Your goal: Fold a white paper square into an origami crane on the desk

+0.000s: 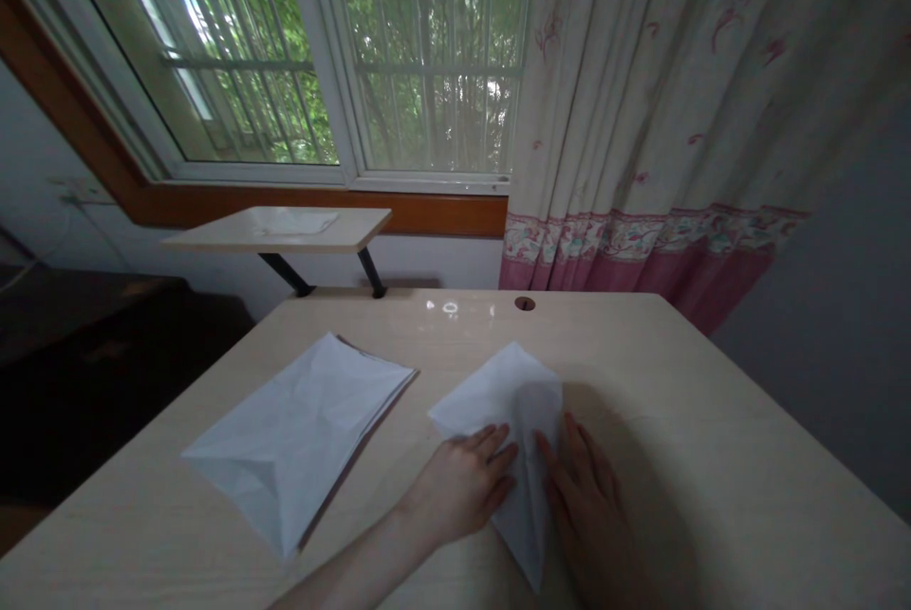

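A folded sheet of white paper (pixel 523 392), kite-shaped with its narrow tip towards me, lies on the pale wooden desk. My left hand (pixel 470 482) rests on its left half, fingers a little curled and pressing on the surface. Along the right edge of the paper lies my right hand (pixel 587 487), fingers stretched out flat and the index fingertip touching the sheet. To the left, apart from both hands, is a stack of creased white paper (pixel 306 430).
The desk (pixel 712 458) has a round cable hole (pixel 525 304) at its back edge. A small raised shelf (pixel 263 226) at the back left bears a white sheet (pixel 299 222). Behind stand a barred window (pixel 427 50) and a patterned curtain (pixel 655 117).
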The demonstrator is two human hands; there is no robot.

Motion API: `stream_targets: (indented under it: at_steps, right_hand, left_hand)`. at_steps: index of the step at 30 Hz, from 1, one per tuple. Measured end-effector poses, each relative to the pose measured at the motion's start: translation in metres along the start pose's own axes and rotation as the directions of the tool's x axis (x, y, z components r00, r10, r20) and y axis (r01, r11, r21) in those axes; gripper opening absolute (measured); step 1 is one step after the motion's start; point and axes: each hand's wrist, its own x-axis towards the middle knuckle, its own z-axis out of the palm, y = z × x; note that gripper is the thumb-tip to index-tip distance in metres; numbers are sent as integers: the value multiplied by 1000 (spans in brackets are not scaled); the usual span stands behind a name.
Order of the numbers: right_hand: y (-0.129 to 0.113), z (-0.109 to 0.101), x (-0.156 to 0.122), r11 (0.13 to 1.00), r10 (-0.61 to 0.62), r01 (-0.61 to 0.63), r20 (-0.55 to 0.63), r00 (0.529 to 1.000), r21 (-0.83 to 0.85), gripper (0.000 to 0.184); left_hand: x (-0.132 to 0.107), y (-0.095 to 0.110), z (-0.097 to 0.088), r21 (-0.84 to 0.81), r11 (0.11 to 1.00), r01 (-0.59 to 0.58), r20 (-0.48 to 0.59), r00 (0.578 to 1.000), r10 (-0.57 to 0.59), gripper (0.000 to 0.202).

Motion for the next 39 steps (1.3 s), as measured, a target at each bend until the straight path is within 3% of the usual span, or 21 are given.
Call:
stream_targets:
  at_steps: [14,18,23,27,36,39]
  right_hand:
    - [-2,-1,3,998,24,-16,131,991,-62,45]
    - [-2,-1,4,997,19,-6,158,987,-79,45]
    - [0,0,2,996,11,5,170,985,-93,48]
    - [-1,-1,3,995,14,3,161,987,-104,48]
    - [1,-6,1,999,-4,8,115,993,-31,46]
    - [6,-10,-1,996,-81,83,49,996,-35,44]
  left_hand:
    - [21,4,-16,122,989,-84,48,996,78,9]
    - [20,-6,-9,37,995,-98,-11,995,98,10]
    - [18,-13,-5,-186,973,-138,-102,987,120,18]
    - [17,-14,-3,-302,941,-153,-101,987,128,27]
    - [17,-14,-3,-314,938,-145,-68,989,130,33]
    - [17,-15,-4,-311,940,-143,-68,989,128,32]
